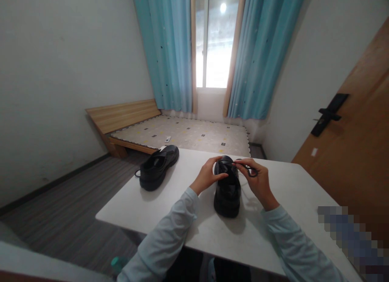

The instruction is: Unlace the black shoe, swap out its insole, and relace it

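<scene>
A black shoe (227, 199) stands upright on the white table in front of me, heel toward me and toe pointing away. My left hand (209, 174) is closed around the shoe's left side near the lacing, its thumb over the opening. Above the shoe's right side, my right hand (253, 174) pinches a dark shoelace (253, 172), part of which loops below the fingers. The fingertips of both hands are close together over the lacing, where the finer detail is too small to make out. To the left, a second black shoe (154, 174) rests on the table, a lace loop beside its heel.
The white table (127, 209) has its left edge over a grey wood floor. Behind it stands a low bed (194, 132) with a small white remote (167, 139) on it. A wooden door (349, 112) is at the right. A green-capped object (117, 262) sits low at the left.
</scene>
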`<state>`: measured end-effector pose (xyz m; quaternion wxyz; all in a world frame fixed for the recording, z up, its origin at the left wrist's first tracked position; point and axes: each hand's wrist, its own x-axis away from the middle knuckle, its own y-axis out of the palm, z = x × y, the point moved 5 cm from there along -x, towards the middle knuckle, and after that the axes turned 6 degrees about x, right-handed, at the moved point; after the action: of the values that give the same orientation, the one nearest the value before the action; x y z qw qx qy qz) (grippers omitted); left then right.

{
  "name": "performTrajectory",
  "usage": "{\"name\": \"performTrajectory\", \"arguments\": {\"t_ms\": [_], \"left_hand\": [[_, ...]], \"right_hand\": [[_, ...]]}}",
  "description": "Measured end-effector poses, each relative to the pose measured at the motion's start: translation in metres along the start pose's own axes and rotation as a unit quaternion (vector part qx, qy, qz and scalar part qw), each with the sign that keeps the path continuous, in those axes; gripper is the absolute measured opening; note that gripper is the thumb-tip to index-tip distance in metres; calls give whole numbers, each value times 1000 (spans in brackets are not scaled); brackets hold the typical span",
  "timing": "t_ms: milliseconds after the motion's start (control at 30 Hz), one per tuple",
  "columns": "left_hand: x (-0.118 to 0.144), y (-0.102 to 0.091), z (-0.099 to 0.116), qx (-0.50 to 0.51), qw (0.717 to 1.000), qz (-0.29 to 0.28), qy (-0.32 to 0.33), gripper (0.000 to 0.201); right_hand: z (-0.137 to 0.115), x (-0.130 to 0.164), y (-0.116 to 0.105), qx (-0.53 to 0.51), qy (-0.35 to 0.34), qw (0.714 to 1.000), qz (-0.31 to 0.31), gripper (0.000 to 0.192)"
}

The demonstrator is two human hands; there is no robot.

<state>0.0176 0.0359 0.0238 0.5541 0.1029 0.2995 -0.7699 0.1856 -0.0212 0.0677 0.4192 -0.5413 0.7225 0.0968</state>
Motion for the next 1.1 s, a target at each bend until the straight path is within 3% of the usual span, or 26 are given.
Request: {"name": "performTrajectory", "arguments": {"t_ms": [300,500,667,867,967,1100], "left_hand": [[0,4,-3,8,999,-30,-40,60],[1,4,-3,17,998,-33,-45,63],[2,4,-6,32,997,-22,-62,61],[0,2,-13,69,995,26,-73,36],[-1,-1,-19,65,994,52,-73,30],[-3,-5,-27,27,994,78,-76,22]], "right_hand": [[13,2,6,-123,75,990,-7,16],[23,-4,-9,-162,118,976,81,19],[43,-6,-25,-95,137,971,170,22],[73,-2,-38,-4,141,961,239,27],[76,-3,-40,50,136,962,230,28],[70,-5,-33,138,124,971,153,30]]}}
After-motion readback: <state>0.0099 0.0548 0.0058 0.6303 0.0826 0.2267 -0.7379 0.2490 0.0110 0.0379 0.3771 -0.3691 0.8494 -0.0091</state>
